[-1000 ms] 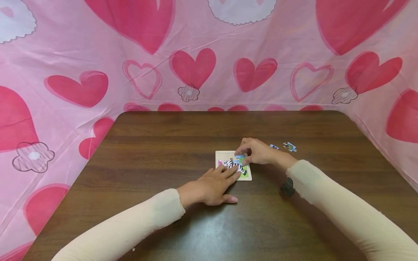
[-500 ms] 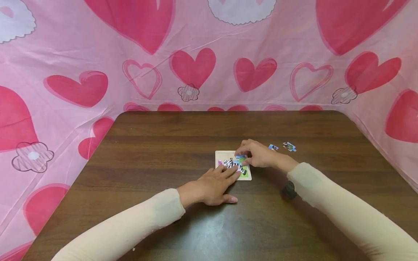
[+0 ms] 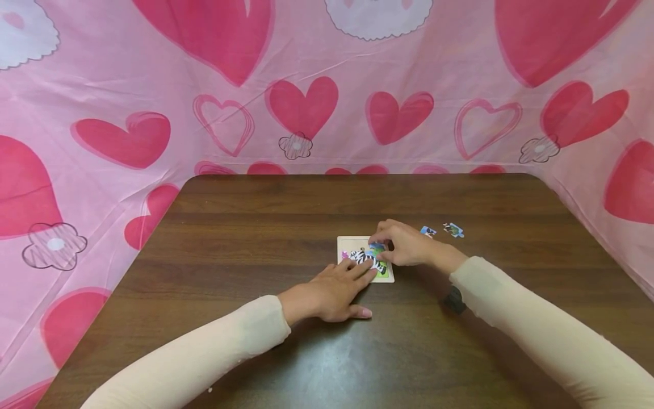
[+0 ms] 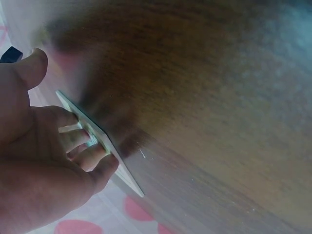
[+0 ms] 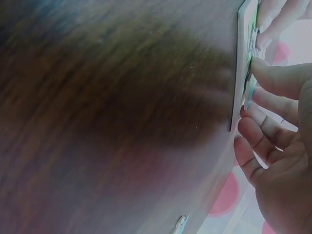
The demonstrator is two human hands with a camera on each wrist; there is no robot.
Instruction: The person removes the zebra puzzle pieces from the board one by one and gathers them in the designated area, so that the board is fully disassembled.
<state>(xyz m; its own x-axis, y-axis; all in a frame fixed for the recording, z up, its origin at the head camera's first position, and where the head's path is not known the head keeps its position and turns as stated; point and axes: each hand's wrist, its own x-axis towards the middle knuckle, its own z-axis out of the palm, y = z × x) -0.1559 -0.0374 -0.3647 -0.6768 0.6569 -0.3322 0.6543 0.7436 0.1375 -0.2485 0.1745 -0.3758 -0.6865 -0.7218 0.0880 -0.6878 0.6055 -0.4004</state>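
A small zebra puzzle board (image 3: 351, 241) with a pale frame lies flat on the table. My left hand (image 3: 334, 292) rests on its near left part, fingers spread and nearly straight, thumb out on the table side. In the left wrist view its fingertips (image 4: 109, 163) touch the board's face. At the board's upper right, my right hand (image 3: 406, 244) pinches a blue and green puzzle piece (image 3: 376, 248) between thumb and fingers. The right wrist view shows the thumb (image 5: 273, 78) against the board's picture side. How far the piece sits in its slot cannot be told.
Two loose puzzle pieces lie beyond my right hand: a partly hidden one (image 3: 428, 230) and another blue and green one (image 3: 453, 229). A dark device (image 3: 453, 300) hangs beneath the right cuff. A pink heart-patterned cloth (image 3: 352, 113) stands behind the brown table (image 3: 245, 238).
My right hand has shifted slightly toward me, its wrist lower, still pinching the puzzle piece at the same corner. The nearer loose piece shows a little more. My left hand has stayed still.
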